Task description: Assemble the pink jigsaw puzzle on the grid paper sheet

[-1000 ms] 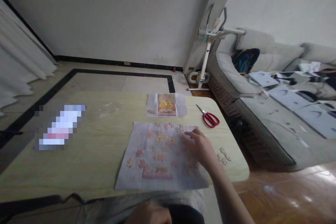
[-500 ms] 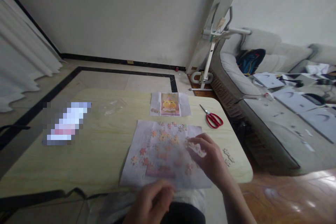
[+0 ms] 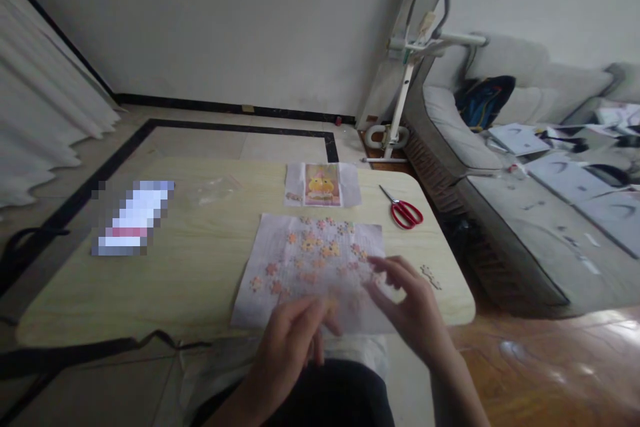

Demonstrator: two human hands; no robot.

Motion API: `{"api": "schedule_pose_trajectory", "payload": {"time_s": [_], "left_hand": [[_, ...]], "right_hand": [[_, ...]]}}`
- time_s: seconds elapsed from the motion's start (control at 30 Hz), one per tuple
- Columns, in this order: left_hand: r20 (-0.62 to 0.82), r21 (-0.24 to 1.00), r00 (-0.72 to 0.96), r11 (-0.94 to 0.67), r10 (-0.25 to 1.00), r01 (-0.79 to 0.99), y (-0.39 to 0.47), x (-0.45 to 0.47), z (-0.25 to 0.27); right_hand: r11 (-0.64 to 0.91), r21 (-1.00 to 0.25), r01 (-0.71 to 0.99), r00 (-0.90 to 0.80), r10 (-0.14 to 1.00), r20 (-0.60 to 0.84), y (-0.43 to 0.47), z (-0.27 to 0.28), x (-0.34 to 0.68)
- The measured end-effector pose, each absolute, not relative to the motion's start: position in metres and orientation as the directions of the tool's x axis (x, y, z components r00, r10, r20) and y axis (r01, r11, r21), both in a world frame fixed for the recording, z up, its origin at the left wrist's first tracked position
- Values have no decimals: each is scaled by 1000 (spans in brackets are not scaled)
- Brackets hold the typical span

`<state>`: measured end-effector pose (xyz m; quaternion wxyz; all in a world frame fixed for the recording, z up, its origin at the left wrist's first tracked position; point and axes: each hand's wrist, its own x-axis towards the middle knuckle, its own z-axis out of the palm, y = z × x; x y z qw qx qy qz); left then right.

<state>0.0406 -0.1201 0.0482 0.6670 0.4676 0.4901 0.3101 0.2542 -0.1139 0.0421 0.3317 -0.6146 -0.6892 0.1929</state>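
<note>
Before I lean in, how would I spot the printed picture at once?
Find the light wood-patterned table, then the large white sheet strewn with puzzle pieces. Just beyond its far edge lies a smaller white paper bearing the printed picture. Unlike the loose pieces, it is one rectangle, with yellow figures.

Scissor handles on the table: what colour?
Red; the scissor handles show best in the head view.

Your left hand (image 3: 291,333), partly blurred, hides some of the paper sheet's (image 3: 274,233) near edge; at the sheet's right, you cannot tell whether your right hand (image 3: 414,307) holds anything.
</note>
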Motion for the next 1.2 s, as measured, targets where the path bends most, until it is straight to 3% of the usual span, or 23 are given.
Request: {"api": "schedule_pose_trajectory", "payload": {"time_s": [0.1, 0.3, 0.67, 1.2], "left_hand": [[-384, 917, 329, 399, 863, 25, -121, 39, 46], [-393, 909, 314, 416, 864, -9, -120, 37, 40], [-347, 917, 298, 388, 889, -91, -117, 31, 35], [-346, 919, 205, 375, 915, -124, -117, 31, 27]], "right_hand": [[2, -541, 841, 95, 984, 151, -92, 18, 276], [-24, -427, 904, 77, 991, 108, -75, -8, 276], [-34, -598, 801, 113, 989, 96, -72, -13, 273], [-2, -630, 777, 121, 982, 146, -76, -13, 265]]}}
